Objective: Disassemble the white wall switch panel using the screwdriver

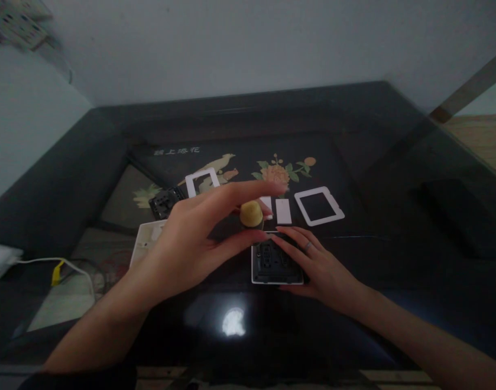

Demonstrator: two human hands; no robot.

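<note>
My left hand (199,233) hovers over the dark glass table (394,216) with fingers stretched and apart, thumb and forefinger on either side of a small yellow knob (250,214), which may be a screwdriver handle. I cannot tell whether the fingers touch it. My right hand (313,262) lies on a switch module (272,265) with a white rim and dark inside, fingers flat, steadying it. A ring shows on one finger.
A white frame (319,206) lies to the right, another white frame (202,181) and a dark module (165,201) to the left. Two white rocker plates (283,211) lie behind the knob. A white plate (148,238) sits partly under my left hand. A white cable (69,265) runs at left.
</note>
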